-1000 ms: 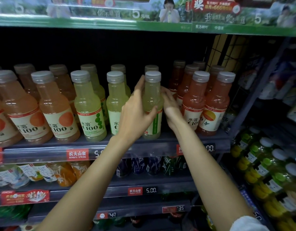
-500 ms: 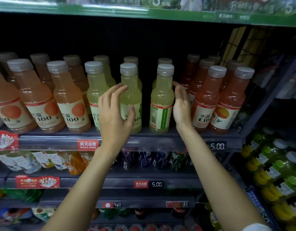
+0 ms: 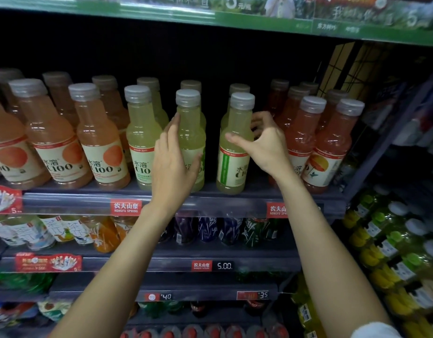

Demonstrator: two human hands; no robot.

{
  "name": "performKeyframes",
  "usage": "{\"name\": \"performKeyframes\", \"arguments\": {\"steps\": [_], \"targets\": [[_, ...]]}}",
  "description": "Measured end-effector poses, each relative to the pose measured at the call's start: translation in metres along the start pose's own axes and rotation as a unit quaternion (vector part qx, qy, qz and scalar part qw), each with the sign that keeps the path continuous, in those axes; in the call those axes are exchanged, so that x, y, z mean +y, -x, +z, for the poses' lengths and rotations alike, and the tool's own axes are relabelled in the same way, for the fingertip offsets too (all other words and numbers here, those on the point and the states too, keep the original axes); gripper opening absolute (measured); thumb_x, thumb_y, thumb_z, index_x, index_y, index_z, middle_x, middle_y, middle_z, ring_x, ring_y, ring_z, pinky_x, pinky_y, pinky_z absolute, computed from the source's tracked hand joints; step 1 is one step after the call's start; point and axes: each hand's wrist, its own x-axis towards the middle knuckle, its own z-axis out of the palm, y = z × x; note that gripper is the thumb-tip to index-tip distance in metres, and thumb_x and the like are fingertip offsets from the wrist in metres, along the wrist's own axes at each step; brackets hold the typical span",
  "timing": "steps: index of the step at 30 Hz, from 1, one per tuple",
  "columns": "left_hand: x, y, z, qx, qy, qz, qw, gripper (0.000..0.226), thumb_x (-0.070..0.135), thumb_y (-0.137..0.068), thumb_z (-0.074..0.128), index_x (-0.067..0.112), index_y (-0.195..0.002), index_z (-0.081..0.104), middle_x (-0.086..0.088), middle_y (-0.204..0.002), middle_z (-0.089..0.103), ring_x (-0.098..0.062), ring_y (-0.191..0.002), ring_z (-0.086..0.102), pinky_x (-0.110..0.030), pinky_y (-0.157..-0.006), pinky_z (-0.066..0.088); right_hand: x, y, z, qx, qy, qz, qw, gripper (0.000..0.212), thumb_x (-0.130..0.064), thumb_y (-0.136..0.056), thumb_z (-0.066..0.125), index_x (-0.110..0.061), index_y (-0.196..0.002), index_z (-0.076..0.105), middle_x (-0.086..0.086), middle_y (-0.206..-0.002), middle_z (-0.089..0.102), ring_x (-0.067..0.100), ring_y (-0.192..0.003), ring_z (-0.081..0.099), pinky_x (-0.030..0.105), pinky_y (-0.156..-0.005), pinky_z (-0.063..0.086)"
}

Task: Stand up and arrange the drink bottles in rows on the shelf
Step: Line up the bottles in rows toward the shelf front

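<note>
Three yellow-green bottles stand at the front of the shelf, with more rows behind them. My left hand holds the middle yellow-green bottle, fingers along its left side and thumb across its front. My right hand grips the right yellow-green bottle, thumb on the front and fingers curled round its right side. That bottle's label is turned partly sideways. The left yellow-green bottle stands untouched with its label facing out.
Orange drink bottles fill the shelf to the left and red drink bottles stand close on the right. Lower shelves hold tea and dark bottles. A side rack with yellow-green bottles is at the right. The shelf above overhangs.
My left hand left the right bottle and moved onto the middle one. My right hand came round the right bottle and took hold of it. The view shifted slightly right.
</note>
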Motion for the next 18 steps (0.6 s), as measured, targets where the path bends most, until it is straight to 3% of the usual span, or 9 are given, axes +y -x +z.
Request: {"name": "performKeyframes", "arguments": {"steps": [4,9,13,16,18], "targets": [[-0.001,0.0,0.0,0.007,0.001,0.002,1.0,0.076,0.008,-0.087,0.068,0.003,-0.148,0.023,-0.016,-0.142,0.042,-0.027,-0.126,0.042,-0.013,-0.103,0.021,-0.01,0.003,0.007,0.033,0.127,-0.033,0.991,0.064,-0.061,-0.07,0.07,-0.012,-0.107,0.057,0.001,-0.104,0.051,0.02,-0.095,0.054,0.031,-0.075,0.043],[-0.001,0.001,0.0,0.009,0.001,-0.001,1.0,0.074,0.009,-0.086,0.068,0.003,-0.147,0.025,-0.018,-0.141,0.042,-0.028,-0.125,0.042,-0.015,-0.1,0.024,-0.014,0.004,0.011,0.042,0.145,-0.013,0.989,0.067,-0.064,-0.073,0.066,-0.01,-0.109,0.05,0.007,-0.107,0.057,0.025,-0.096,0.057,0.03,-0.071,0.039],[0.009,0.006,-0.003,0.061,0.017,0.0,0.998,0.068,0.014,-0.086,0.066,0.002,-0.144,0.032,-0.02,-0.144,0.038,-0.03,-0.131,0.036,-0.02,-0.107,0.025,-0.015,0.005,0.013,0.052,0.172,-0.013,0.984,0.071,-0.069,-0.071,0.063,-0.011,-0.11,0.05,0.006,-0.108,0.057,0.025,-0.096,0.058,0.03,-0.069,0.039],[0.025,0.012,-0.001,0.091,0.056,0.052,0.993,0.055,0.012,-0.088,0.064,0.0,-0.136,0.041,-0.019,-0.133,0.047,-0.027,-0.123,0.044,-0.032,-0.104,0.039,-0.007,0.008,0.009,0.052,0.131,-0.014,0.99,0.072,-0.072,-0.077,0.051,-0.012,-0.116,0.051,0.006,-0.116,0.053,0.022,-0.103,0.054,0.031,-0.077,0.041],[0.034,0.016,0.004,0.056,0.075,0.08,0.992,0.052,0.013,-0.088,0.064,0.001,-0.135,0.043,-0.017,-0.131,0.05,-0.025,-0.121,0.048,-0.03,-0.101,0.044,0.004,0.011,0.004,0.089,0.022,-0.026,0.995,0.066,-0.065,-0.09,0.032,-0.012,-0.122,0.052,0.001,-0.12,0.051,0.018,-0.111,0.051,0.03,-0.091,0.041]]}}
